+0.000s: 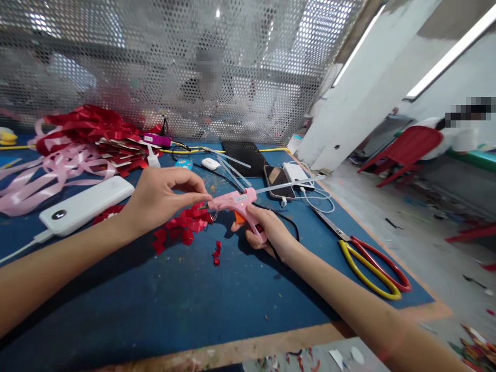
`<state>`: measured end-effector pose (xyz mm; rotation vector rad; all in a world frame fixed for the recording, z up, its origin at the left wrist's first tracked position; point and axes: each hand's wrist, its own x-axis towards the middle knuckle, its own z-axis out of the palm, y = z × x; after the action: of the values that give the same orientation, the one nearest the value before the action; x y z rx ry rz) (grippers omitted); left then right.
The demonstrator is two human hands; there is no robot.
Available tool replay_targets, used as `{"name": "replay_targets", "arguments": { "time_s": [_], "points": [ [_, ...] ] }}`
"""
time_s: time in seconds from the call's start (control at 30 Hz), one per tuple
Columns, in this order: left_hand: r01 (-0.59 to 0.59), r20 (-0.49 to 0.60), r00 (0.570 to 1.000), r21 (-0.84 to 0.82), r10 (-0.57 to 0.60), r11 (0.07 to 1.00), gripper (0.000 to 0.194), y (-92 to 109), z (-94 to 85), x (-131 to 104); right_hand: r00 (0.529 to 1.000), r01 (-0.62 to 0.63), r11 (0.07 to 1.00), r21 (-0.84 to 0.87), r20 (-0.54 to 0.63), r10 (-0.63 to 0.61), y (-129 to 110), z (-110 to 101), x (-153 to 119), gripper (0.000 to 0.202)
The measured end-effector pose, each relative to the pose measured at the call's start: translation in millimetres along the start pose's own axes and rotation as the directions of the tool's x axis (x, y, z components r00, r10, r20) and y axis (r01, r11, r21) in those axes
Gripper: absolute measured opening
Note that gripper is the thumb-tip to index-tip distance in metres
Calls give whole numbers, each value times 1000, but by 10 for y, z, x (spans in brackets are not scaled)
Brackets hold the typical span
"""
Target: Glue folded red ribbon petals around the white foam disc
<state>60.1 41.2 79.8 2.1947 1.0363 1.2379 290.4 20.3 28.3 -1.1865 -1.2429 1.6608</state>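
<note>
My right hand (267, 232) is wrapped around the handle of a pink hot glue gun (232, 200) with an orange trigger. A long clear glue stick (287, 183) sticks out of its back end. The nozzle points left, toward my left hand (166, 194), whose thumb and forefinger meet in a pinch at the tip. What they pinch, if anything, is hidden. Below the nozzle lies a pile of cut red ribbon pieces (188, 225). One small crumpled red piece (217, 253) rests apart, nearer to me.
Red ribbon (93, 126) and pink ribbon (65, 165) are heaped back left, behind a white power bank (87, 204). Loose glue sticks (232, 170), a phone (279, 181) and cables lie behind the gun. Large scissors (372, 263) lie at right. A perforated metal screen (174, 67) closes the back.
</note>
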Motion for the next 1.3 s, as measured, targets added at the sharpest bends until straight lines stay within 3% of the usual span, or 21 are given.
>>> {"name": "replay_targets", "arguments": {
  "time_s": [0.17, 0.4, 0.7, 0.8, 0.93, 1.03, 1.2, 1.3],
  "points": [
    [121, 52, 992, -60, -118, 991, 14, -3, -11, 14, 1000, 11, 1000, 0, -10, -11, 18, -14, 11, 41],
    [172, 131, 979, -112, -157, 979, 18, -24, 5, -7, 998, 65, 997, -53, -2, -65, 9, -10, -2, 39],
    [-97, 202, 977, 125, 71, 987, 22, -57, 26, 7, 984, 175, 978, -110, 49, -171, 36, 11, -18, 34],
    [-102, 229, 971, 136, 69, 985, 23, -49, 20, 8, 975, 219, 961, -166, 72, -210, 13, 15, -28, 36],
    [-25, 224, 974, 83, 5, 996, 27, -5, -6, 14, 950, 313, 881, -355, 121, -288, -4, -41, -33, 42],
    [39, 206, 978, 21, -42, 999, 33, 31, -33, 24, 897, 426, 744, -515, 136, -420, 5, -122, -19, 35],
    [56, 144, 989, -73, -45, 996, 43, 46, -46, 28, 695, 674, 461, -577, 284, -660, 2, -219, 26, 20],
    [107, 60, 993, -165, -99, 981, 49, 34, 11, -11, 652, 699, 388, -601, 314, -690, 5, -225, 44, 16]
  ]
}}
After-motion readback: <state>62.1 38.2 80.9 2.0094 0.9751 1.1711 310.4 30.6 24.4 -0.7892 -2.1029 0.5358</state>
